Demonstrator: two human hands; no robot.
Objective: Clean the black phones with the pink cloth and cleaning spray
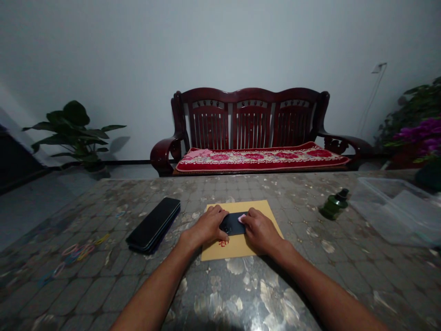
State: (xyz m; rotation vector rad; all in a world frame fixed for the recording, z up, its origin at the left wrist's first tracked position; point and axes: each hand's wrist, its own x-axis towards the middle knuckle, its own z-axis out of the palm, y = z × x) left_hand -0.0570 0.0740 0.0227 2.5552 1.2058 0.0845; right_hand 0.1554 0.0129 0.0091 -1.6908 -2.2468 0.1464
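Observation:
A dark smartphone (234, 226) lies back side up on a yellow paper sheet (241, 249) with red characters, its camera end toward the left. My left hand (208, 224) grips that camera end between thumb and fingers. In the closed fingers of my right hand (261, 230) is a small pink cloth (241, 218), pressed against the phone's back near its right end. The right hand hides the far end of the phone and most of the cloth.
Left of the paper sits a stack of dark phones (155, 224). Colourful bands (81, 251) lie farther left. A green spray bottle (334, 205) and a clear plastic box (379, 209) stand on the right. Behind the patterned table (213, 294) is a wooden bench (253, 99).

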